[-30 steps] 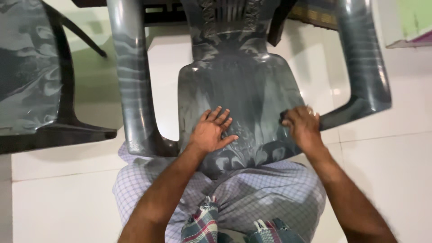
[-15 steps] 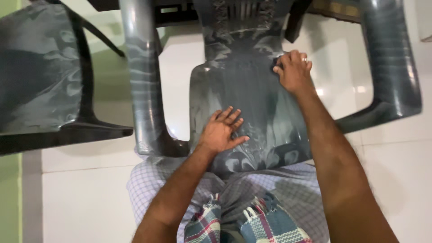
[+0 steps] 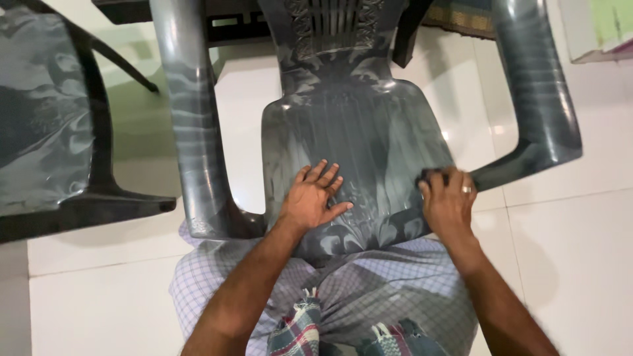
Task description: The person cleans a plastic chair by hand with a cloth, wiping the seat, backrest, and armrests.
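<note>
Grey plastic chair [image 3: 356,132], seat facing up, directly in front on white tiled floor [image 3: 567,250]. Left hand [image 3: 313,198]: flat on seat, fingers spread, unmoved. Right hand [image 3: 448,204]: back from upper seat half a second ago to front right edge, fingers curled over small dark object, possibly cloth [image 3: 432,177]; wiping stroke apparently returned forward.

The chair [image 3: 356,138] is smooth, shiny grey plastic with swirly marks. The floor [image 3: 567,250] is glossy white tile. The person's checked wrap [image 3: 369,290] is soft, thin cloth.

Glossy white tiled floor [image 3: 580,237]; second dark chair [image 3: 46,132], perhaps plastic, at left.
</note>
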